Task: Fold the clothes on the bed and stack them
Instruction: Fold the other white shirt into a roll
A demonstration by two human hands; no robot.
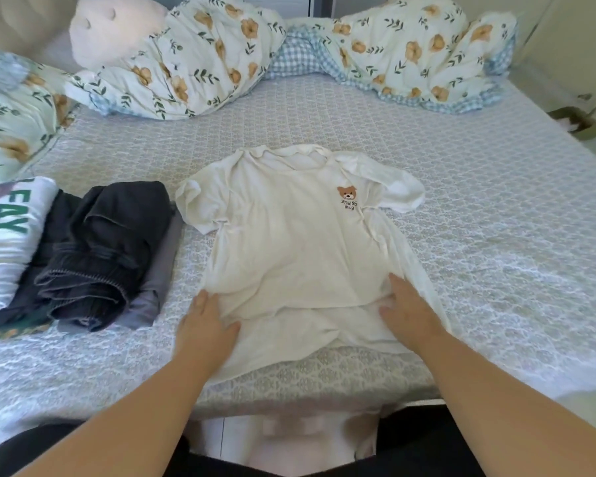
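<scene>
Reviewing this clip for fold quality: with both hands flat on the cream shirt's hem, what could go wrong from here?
1. The cream T-shirt lies wrinkled and its right sleeve is bunched, so creases may get folded in.
2. The left hand and right hand press near the hem, which sits close to the bed edge; the shirt could slide off.
3. The dark jeans on the pile look loosely folded, so stacking there may topple.

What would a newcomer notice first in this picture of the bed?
First, the cream T-shirt with a small bear print, spread flat mid-bed, with the left hand and right hand resting on its lower part. Then the folded dark jeans to its left, and the floral duvet behind.
</scene>
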